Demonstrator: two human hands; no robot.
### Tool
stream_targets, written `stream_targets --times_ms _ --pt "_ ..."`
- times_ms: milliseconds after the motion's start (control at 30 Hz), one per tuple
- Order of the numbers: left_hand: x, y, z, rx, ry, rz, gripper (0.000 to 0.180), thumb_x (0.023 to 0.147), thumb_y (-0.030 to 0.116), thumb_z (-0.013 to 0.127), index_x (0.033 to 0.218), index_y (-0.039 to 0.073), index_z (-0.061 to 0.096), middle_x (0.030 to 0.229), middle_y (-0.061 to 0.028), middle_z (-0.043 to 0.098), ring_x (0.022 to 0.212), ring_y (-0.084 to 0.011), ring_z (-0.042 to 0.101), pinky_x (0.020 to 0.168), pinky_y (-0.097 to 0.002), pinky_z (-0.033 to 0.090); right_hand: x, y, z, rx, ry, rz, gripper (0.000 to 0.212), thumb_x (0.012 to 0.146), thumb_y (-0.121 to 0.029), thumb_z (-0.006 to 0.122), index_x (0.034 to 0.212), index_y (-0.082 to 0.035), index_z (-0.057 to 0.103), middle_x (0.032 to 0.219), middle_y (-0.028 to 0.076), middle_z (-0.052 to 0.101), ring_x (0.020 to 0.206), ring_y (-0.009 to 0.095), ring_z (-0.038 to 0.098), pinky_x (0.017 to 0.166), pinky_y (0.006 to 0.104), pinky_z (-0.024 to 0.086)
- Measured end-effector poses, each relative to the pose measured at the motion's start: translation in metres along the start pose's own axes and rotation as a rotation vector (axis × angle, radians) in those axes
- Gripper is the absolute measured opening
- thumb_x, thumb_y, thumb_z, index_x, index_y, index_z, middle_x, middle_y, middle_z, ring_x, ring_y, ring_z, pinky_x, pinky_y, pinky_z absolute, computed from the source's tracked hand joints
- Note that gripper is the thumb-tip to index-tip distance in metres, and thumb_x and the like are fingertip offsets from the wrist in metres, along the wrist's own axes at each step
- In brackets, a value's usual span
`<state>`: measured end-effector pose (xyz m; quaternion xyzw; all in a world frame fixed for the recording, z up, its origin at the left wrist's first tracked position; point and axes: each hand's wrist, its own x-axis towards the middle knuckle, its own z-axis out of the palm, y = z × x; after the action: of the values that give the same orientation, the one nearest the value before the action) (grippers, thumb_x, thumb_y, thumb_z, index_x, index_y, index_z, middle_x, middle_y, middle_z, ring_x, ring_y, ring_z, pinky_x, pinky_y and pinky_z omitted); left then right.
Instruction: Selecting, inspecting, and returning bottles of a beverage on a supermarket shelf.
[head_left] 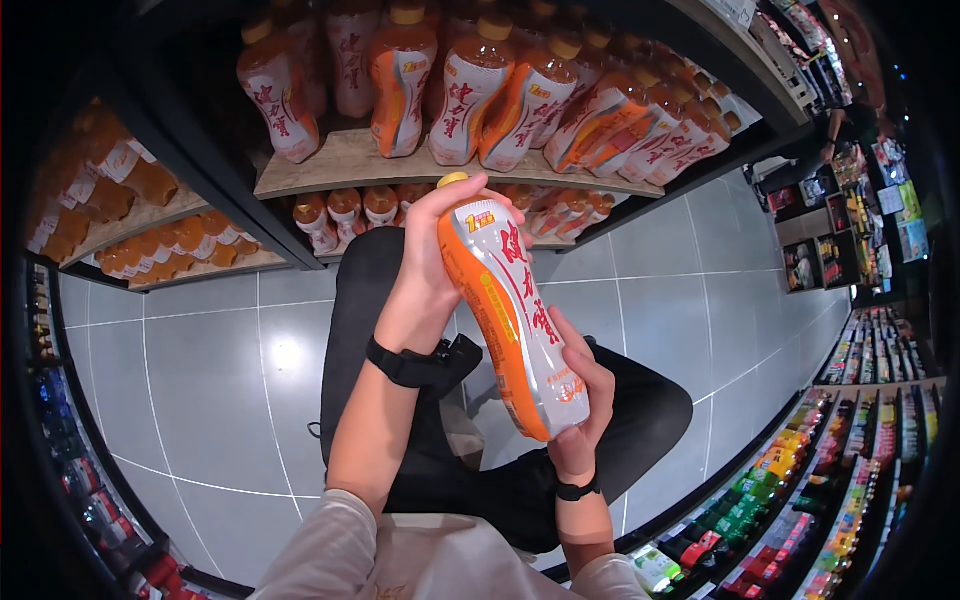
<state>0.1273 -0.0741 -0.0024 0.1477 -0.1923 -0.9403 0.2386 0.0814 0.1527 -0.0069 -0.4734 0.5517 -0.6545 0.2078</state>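
Waisted drink bottle (515, 310), near the centre of view between your two hands, its long axis running from the yellow cap (453, 180) at 11 o'clock to the base (540, 422) at 5 o'clock! Your left hand (430, 245) grasps the neck end, your right hand (590, 395) cradles the base end; both touching, neither nearer. And what a sleeve (545, 375): orange flank, silver-white front, bold red lettering. Over at 12 o'clock, a shelf (345, 165) of standing look-alike bottles (466, 105).
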Motion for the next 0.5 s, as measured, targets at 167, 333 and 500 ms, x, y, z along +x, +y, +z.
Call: stream_targets --times_ms 167,333,500 --pt "0.006 -0.005 0.001 -0.007 0.086 -0.032 0.042 0.092 0.038 0.057 0.087 -0.002 0.067 0.082 -0.015 0.067 0.071 -0.03 0.069 0.066 -0.0447 0.06 0.004 0.007 -0.011 0.04 -0.04 -0.034 0.06 0.097 -0.048 0.057 0.141 -0.009 0.045 0.15 0.039 0.035 0.138 0.047 0.043 0.111 0.0491 0.037" --pt "0.008 -0.007 0.007 -0.002 0.096 -0.047 0.04 0.093 0.038 0.056 0.088 -0.001 0.066 0.081 -0.0154 0.066 0.069 -0.0301 0.068 0.065 -0.0458 0.06 0.003 0.013 -0.017 0.055 -0.074 -0.056 0.061 0.096 -0.045 0.06 0.143 -0.009 0.045 0.15 0.04 0.033 0.138 0.049 0.042 0.112 0.0503 0.035" --pt "0.006 -0.006 0.01 0.021 0.124 -0.02 0.039 0.093 0.038 0.056 0.088 0.0 0.066 0.081 -0.0151 0.066 0.069 -0.0302 0.068 0.064 -0.0455 0.059 0.001 0.013 -0.016 0.075 -0.065 -0.034 0.062 0.095 -0.044 0.061 0.142 -0.008 0.045 0.15 0.04 0.033 0.139 0.049 0.041 0.112 0.0506 0.034"
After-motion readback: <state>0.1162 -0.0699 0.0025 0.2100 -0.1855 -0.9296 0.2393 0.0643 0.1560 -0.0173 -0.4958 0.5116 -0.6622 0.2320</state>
